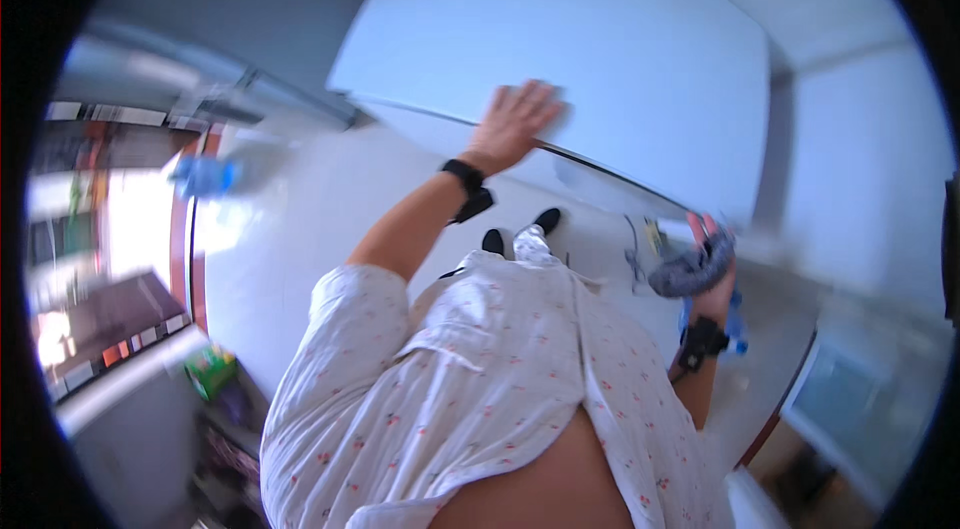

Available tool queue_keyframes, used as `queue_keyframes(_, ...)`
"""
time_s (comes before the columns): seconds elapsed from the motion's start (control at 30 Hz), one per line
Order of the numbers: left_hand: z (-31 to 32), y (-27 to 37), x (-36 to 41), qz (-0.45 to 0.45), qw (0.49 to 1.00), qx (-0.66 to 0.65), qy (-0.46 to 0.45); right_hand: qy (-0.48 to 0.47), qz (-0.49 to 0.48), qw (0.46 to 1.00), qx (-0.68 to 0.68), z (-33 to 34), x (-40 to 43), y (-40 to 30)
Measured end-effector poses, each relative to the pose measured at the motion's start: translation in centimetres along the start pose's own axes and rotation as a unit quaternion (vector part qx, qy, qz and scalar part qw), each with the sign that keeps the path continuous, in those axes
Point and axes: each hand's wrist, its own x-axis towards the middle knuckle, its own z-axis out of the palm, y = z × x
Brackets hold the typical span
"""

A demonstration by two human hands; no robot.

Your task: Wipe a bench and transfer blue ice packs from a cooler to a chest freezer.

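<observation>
A large white, flat-topped cabinet or appliance (585, 56) stands before me. My left hand (517, 120) lies palm down on its top near the front edge, fingers spread, holding nothing. At the right front corner of the white top, my right hand (712, 259) holds a grey fuzzy cloth (686, 272), with some fingertips showing above it. The cloth covers much of the palm. Both wrists wear black bands.
Pale floor (300, 229) lies below, with a cable (634, 251) near the cabinet's right front. A blue plastic bottle (202, 176) is by the doorway at left. A green package (210, 371) sits lower left. A glass-like panel (840, 386) stands lower right.
</observation>
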Motion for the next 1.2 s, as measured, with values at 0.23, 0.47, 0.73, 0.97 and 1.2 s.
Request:
queue_keyframes(0.23,1.0,0.4,-2.8,-0.026,0.997,-0.043,0.059,0.036,0.084,0.995,-0.033,5.0,2.2,-0.6)
queue_keyframes(0.47,3.1,0.5,-13.8,-0.184,0.969,-0.16,0.033,-0.043,0.091,0.995,-0.016,4.8,8.5,0.6)
queue_keyframes(0.73,9.3,7.7,-43.2,-0.833,0.486,-0.262,0.022,-0.116,0.153,0.976,-0.102,16.0,11.1,1.6)
queue_keyframes(0.97,7.8,27.9,-49.2,-0.907,0.215,-0.208,0.296,-0.308,0.378,0.867,-0.105,20.2,9.7,1.4)
queue_keyframes(1.2,11.2,42.0,-41.8,-0.91,0.073,-0.231,0.338,-0.513,0.477,0.712,-0.044,24.3,10.6,3.4)
